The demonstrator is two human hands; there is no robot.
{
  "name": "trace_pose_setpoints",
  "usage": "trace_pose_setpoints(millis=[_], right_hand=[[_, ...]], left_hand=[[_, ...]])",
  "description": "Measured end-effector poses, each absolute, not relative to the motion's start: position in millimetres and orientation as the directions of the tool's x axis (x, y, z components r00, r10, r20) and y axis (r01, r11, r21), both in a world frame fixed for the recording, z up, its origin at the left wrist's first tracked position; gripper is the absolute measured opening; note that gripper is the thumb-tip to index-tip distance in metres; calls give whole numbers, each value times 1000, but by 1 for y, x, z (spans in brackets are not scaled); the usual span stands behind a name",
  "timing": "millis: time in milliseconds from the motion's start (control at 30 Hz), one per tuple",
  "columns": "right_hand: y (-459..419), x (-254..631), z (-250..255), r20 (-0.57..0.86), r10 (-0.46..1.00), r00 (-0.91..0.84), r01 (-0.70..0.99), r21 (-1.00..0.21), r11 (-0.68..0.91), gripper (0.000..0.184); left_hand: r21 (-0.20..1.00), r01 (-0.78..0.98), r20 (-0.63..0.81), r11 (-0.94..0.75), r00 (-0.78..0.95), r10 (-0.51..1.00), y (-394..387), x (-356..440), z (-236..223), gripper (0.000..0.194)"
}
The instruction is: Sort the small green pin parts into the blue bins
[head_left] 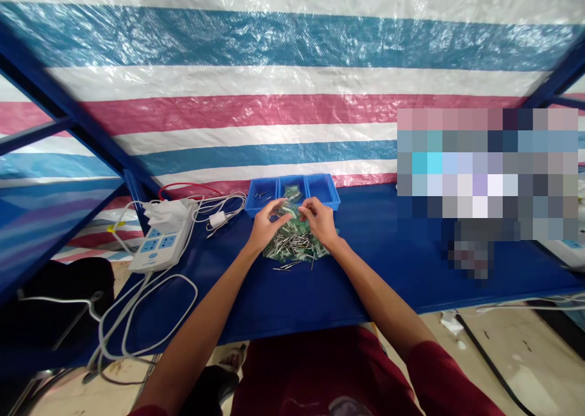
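Both hands are over a heap of thin metal rods and small greenish clear packets (295, 243) on the blue table. A small clear plastic bag (289, 209) shows between the hands; its outline is hard to make out against the heap. My left hand (267, 226) has its thumb and forefinger at the bag's left side. On the other side, my right hand (321, 220) is closed in a pinch at the bag's right edge. Just behind the hands stands a blue three-part tray (337, 192). Its middle compartment holds greenish packets (292, 192), and a few thin pieces lie in the left one.
A white power strip (158, 245) with plugs sits at the left, trailing cables (194, 294) over the table edge. A white adapter (217, 219) lies nearer the tray. Striped plastic sheeting (274, 111) hangs behind the table (292, 306). The right side is partly pixelated.
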State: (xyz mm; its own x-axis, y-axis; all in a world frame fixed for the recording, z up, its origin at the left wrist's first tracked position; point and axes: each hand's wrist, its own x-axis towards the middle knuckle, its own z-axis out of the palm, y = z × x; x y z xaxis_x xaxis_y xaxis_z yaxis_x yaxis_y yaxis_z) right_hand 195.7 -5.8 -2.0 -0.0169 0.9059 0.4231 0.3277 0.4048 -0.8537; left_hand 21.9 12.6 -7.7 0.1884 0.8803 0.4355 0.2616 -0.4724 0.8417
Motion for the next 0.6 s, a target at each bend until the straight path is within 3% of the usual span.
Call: trace_pose_setpoints(millis=[233,400,600], right_hand=[[-9,197,-2,515,857,-25,252,-826,504,15],[-8,199,-5,657,734,-173,263,-687,677,27],[-5,199,-4,691,711,-131,381,-627,680,15]], left_hand=[[941,71,316,-330,162,935,6,24,4,36],[955,-44,297,-293,133,946,3,25,9,35],[948,33,301,-317,227,926,8,22,1,42]])
